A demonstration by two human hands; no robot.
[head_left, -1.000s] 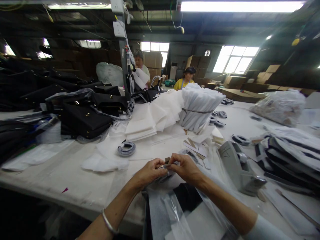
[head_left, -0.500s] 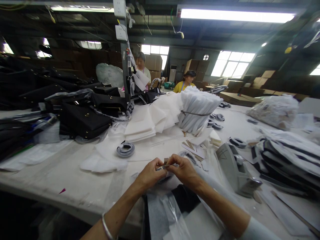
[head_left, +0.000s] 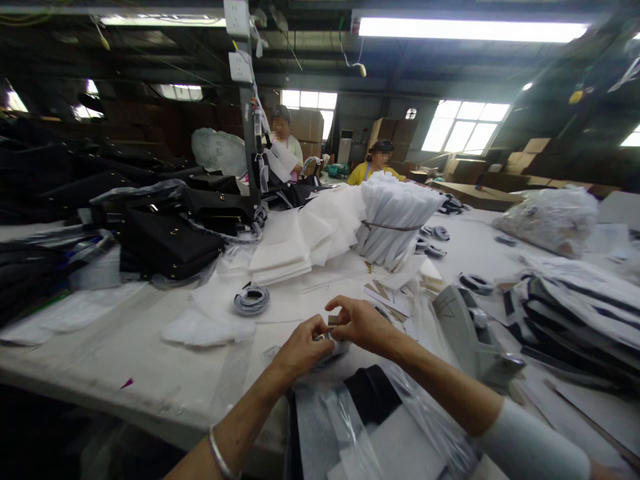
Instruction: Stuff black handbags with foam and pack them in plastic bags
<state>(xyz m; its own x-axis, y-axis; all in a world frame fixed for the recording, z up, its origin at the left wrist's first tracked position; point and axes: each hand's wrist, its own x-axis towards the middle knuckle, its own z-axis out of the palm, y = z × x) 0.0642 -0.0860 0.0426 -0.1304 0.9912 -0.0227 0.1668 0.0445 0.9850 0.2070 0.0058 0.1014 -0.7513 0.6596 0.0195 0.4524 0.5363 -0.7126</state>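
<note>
My left hand [head_left: 304, 345] is closed, thumb and index finger pinched on a partly hidden grey-wrapped strap coil [head_left: 329, 359] just above the table's front edge. Over the same spot, my right hand [head_left: 364, 325] is bent, its index finger lifted away from the thumb with a gap between them. A small brown piece [head_left: 333, 321] shows in that gap; whether the right fingers touch it I cannot tell. Below my hands lies a black item [head_left: 373, 393] partly covered by white sheets and clear plastic [head_left: 345, 417].
Another wrapped strap coil [head_left: 251, 300] lies ahead to the left. Stacked white sheets [head_left: 285, 250] and a tied white bundle [head_left: 395, 220] stand beyond. A grey tape dispenser [head_left: 465, 333] is at right, black bags [head_left: 173, 240] at left. Two people work behind.
My right hand has lifted slightly and its pinch has come apart, index finger raised. The left hand stays nearly in place, still pinching. More of the black item below shows.
</note>
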